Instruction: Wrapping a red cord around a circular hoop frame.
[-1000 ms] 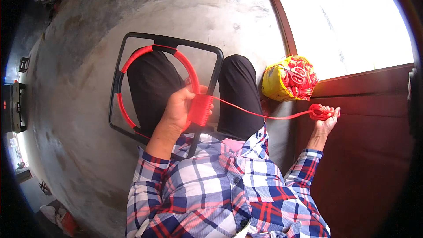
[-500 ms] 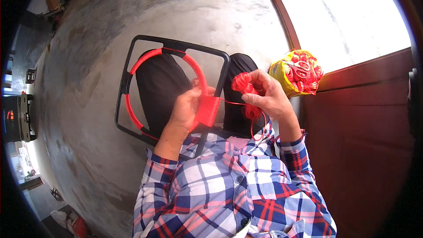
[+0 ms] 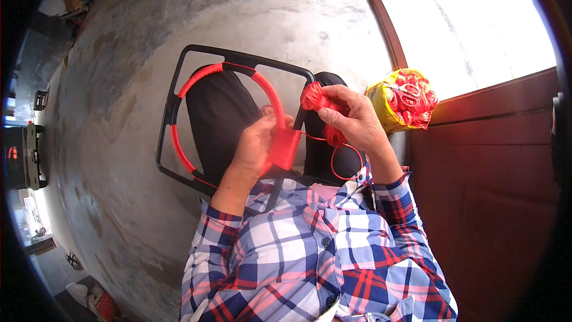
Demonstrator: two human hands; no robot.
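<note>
Across my knees rests a black rectangular frame (image 3: 264, 64) with a ring (image 3: 174, 141) inside it, wound mostly in red cord. My left hand (image 3: 257, 138) is closed around the ring's right side, beside a wide block of tight red wrapping (image 3: 283, 148). My right hand (image 3: 354, 116) pinches a bundle of red cord (image 3: 314, 96) over the frame's right bar. From the wrapped block a strand runs toward that bundle, and a loose loop of red cord (image 3: 361, 163) hangs below my right hand.
A yellow bag (image 3: 381, 106) filled with red cord bundles stands at the right, against a dark red door (image 3: 482, 203). Bright light enters through the doorway. Grey concrete floor (image 3: 131, 119) spreads to the left, with assorted objects along its far edge.
My right hand has carried the cord bundle slightly left and up, over the frame's right bar. The loose cord loop has widened. My left hand keeps its hold on the ring.
</note>
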